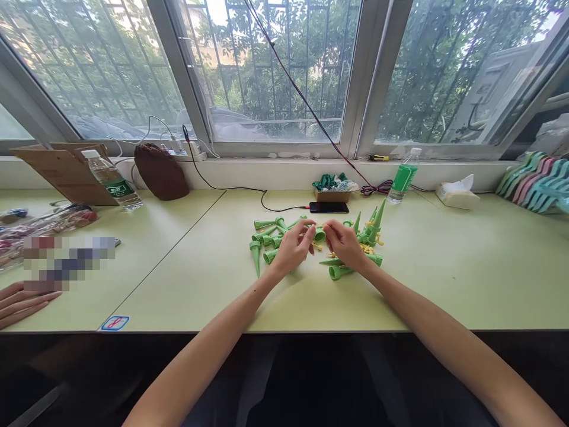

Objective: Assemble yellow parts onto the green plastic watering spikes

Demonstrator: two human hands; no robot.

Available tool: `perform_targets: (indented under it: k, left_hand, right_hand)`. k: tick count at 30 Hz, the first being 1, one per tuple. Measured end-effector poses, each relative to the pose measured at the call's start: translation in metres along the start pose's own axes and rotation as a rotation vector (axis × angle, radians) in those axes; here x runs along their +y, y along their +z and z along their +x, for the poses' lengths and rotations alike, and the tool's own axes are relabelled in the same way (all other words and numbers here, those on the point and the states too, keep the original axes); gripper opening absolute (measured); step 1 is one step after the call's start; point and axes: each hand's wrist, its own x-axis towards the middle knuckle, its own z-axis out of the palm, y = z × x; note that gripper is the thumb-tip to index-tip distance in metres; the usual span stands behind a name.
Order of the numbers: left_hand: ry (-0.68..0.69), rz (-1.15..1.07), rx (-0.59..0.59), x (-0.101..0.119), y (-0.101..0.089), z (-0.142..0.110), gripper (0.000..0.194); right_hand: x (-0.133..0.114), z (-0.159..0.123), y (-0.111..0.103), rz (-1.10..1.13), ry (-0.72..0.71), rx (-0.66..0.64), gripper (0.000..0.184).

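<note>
Above a pile of green plastic spikes (255,258), my left hand (294,244) and my right hand (344,242) come close together, thumbs and forefingers pinched. A hint of yellow shows at the fingertips, but whatever they hold is too small to make out. Just below and between them is the ribbed open end of a green spike (319,235). Several more spikes lie to the left of my left hand. Beyond my right hand a tall spike (379,222) points upward, among small yellow plastic pieces (368,249). Another ribbed spike (340,271) lies under my right wrist.
Behind the pile lie a phone (329,207) on a cable and a small box (333,194). Bottles (402,178), a tissue pack (457,194) and hangers (537,181) stand right. At left are a cardboard box (57,175), a brown pouch (160,172) and another person's hand (22,303).
</note>
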Motion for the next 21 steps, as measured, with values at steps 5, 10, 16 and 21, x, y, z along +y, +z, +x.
perform_targets:
  k: [5,10,16,21]
  left_hand:
    - [0.052,0.068,0.0,0.002,-0.0003,-0.0016,0.034]
    - [0.094,0.102,0.001,-0.0007,-0.0002,-0.0014,0.032]
    - [0.14,0.152,0.014,-0.0028,-0.0003,-0.0021,0.04]
    - [0.169,0.161,0.027,-0.0042,-0.0011,-0.0022,0.055]
  right_hand:
    - [0.0018,0.0007,-0.0004,-0.027,0.007,-0.012,0.041]
    - [0.0036,0.0018,-0.0009,-0.044,0.008,-0.012,0.042]
    - [0.0012,0.0032,-0.0011,-0.122,-0.042,-0.003,0.044]
    - [-0.0024,0.0034,-0.0012,-0.168,-0.082,-0.002,0.043]
